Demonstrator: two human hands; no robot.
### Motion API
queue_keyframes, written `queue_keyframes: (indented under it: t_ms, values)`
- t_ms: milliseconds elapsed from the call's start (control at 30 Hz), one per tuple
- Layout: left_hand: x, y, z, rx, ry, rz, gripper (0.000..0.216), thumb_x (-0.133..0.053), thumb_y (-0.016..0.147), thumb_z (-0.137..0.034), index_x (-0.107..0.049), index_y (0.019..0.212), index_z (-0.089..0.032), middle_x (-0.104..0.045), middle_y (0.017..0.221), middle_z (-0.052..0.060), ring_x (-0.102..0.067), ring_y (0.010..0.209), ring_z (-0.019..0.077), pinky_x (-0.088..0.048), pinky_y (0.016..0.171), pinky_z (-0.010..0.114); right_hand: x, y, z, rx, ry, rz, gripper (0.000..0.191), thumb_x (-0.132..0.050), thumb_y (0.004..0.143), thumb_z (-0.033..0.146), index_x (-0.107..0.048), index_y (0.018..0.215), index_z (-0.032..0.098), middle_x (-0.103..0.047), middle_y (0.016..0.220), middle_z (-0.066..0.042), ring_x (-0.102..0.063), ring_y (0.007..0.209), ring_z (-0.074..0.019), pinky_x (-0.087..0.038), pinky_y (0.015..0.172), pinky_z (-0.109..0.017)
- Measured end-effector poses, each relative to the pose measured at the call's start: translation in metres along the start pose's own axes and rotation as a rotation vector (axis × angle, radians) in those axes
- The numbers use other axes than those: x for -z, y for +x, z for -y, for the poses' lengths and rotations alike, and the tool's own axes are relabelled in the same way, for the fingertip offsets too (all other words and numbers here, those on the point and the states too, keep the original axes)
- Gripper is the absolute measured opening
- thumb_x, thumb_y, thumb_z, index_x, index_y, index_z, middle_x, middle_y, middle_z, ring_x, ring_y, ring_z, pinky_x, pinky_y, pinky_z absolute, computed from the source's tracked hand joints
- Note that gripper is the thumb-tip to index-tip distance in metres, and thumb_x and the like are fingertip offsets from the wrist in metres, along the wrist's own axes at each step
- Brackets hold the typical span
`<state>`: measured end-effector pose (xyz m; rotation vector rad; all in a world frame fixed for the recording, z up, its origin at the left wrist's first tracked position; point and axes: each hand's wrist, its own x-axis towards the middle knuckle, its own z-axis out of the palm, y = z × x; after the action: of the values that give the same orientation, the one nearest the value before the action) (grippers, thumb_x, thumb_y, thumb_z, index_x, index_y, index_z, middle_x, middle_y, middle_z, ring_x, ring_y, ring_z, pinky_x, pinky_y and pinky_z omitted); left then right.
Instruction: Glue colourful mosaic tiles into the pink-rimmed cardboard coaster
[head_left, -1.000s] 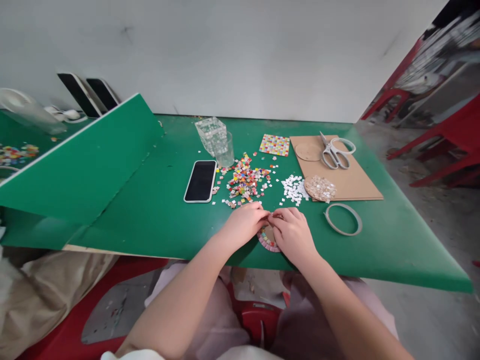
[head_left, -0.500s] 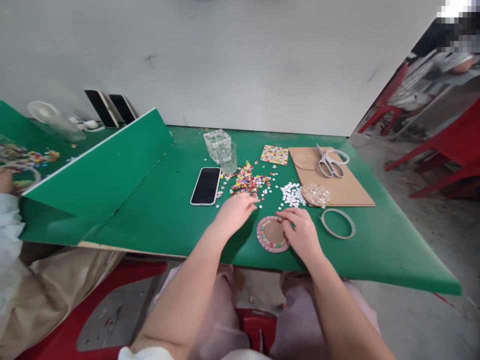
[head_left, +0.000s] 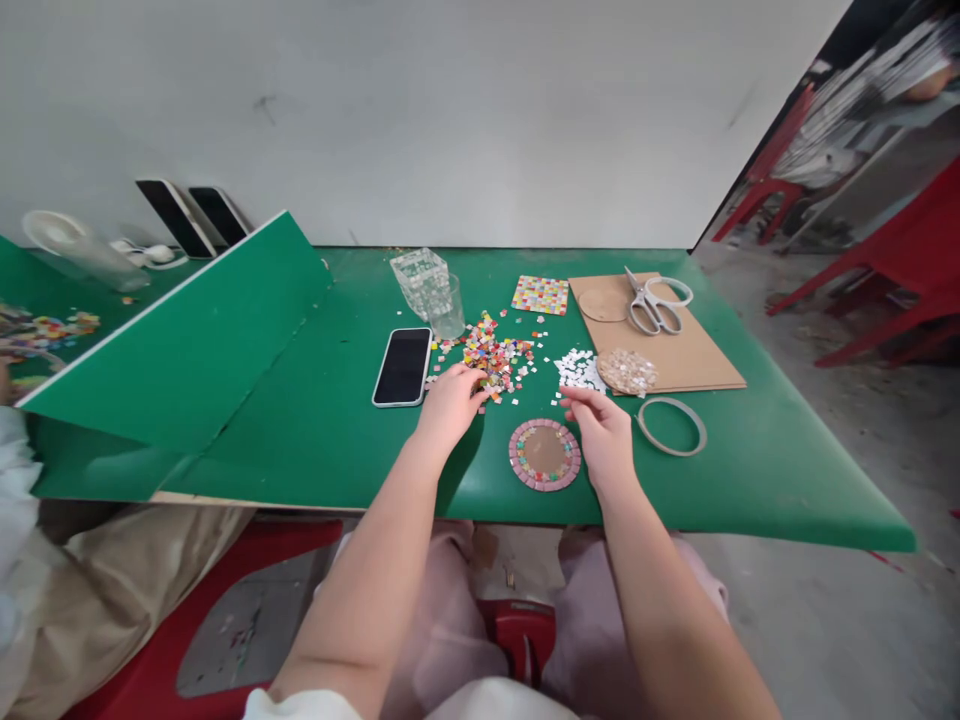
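My left hand (head_left: 452, 402) reaches to the near edge of a heap of small multicoloured mosaic tiles (head_left: 495, 350), its fingers curled together. Whatever is between those fingertips is too small to tell. My right hand (head_left: 606, 432) hovers just right of a round coaster (head_left: 544, 454), thumb and fingers pinched close to the white tiles (head_left: 579, 369); what they hold, if anything, does not show. Lying flat, the coaster has a pink tile rim, a ring of mixed colours inside it and a bare brown centre. Neither hand touches it.
A phone (head_left: 403, 367) lies left of the heap, with a clear cup (head_left: 447, 310) and a clear patterned box (head_left: 421, 281) behind. Scissors (head_left: 649, 305) rest on cardboard (head_left: 697, 350) near a shell-covered disc (head_left: 627, 372). A pale ring (head_left: 670, 427) lies right. A green divider (head_left: 172, 330) stands left.
My left hand has moved left into the edge of the tile heap. My right hand has lifted off the coaster, uncovering its right side. The whole view has shifted slightly.
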<state>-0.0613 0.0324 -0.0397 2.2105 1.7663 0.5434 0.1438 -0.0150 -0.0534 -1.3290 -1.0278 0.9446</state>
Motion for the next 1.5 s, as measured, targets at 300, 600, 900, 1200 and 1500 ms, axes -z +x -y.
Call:
queue_keyframes:
  t_ms: [300, 600, 900, 1200, 1500]
  values:
    - [0.002, 0.001, 0.002, 0.049, -0.072, -0.048, 0.011, -0.057, 0.079, -0.024, -0.063, 0.087, -0.019, -0.066, 0.086, 0.004, -0.061, 0.074, 0.0169, -0.046, 0.069, 0.029, 0.001, 0.000, 0.000, -0.043, 0.048, -0.010, 0.023, -0.054, 0.071, 0.023, -0.071, 0.086, 0.018, -0.068, 0.075, -0.003, -0.056, 0.063, -0.0117, -0.047, 0.065, -0.029]
    - [0.011, 0.000, 0.009, 0.152, -0.292, -0.250, 0.020, -0.056, 0.078, -0.026, -0.065, 0.094, -0.020, -0.070, 0.088, 0.003, -0.064, 0.078, 0.0164, -0.049, 0.075, 0.028, -0.001, 0.000, 0.000, -0.034, 0.040, -0.005, 0.023, -0.054, 0.071, 0.024, -0.071, 0.086, 0.018, -0.068, 0.075, -0.003, -0.056, 0.061, -0.0116, -0.046, 0.059, -0.027]
    - [0.011, 0.002, 0.014, 0.131, -0.298, -0.261, 0.014, -0.054, 0.076, -0.019, -0.063, 0.086, -0.019, -0.069, 0.088, 0.003, -0.063, 0.076, 0.0145, -0.049, 0.075, 0.028, -0.001, -0.001, -0.001, -0.034, 0.033, 0.027, 0.023, -0.054, 0.072, 0.025, -0.070, 0.086, 0.018, -0.068, 0.076, -0.004, -0.057, 0.063, -0.0120, -0.047, 0.060, -0.027]
    - [0.008, 0.003, 0.018, 0.131, -0.314, -0.232, 0.017, -0.057, 0.079, -0.021, -0.066, 0.092, -0.017, -0.071, 0.092, 0.005, -0.065, 0.080, 0.0148, -0.051, 0.079, 0.028, -0.001, -0.004, 0.003, -0.047, 0.013, 0.049, 0.023, -0.054, 0.071, 0.025, -0.070, 0.085, 0.017, -0.067, 0.074, -0.003, -0.054, 0.058, -0.0101, -0.043, 0.054, -0.023]
    - [0.008, 0.002, 0.020, 0.135, -0.243, -0.179, 0.031, -0.047, 0.081, -0.006, -0.066, 0.102, -0.020, -0.071, 0.098, 0.003, -0.066, 0.091, 0.0144, -0.049, 0.087, 0.027, -0.003, -0.004, 0.002, -0.073, -0.037, 0.095, 0.024, -0.052, 0.073, 0.026, -0.070, 0.087, 0.018, -0.068, 0.077, -0.004, -0.054, 0.057, -0.0105, -0.040, 0.050, -0.022]
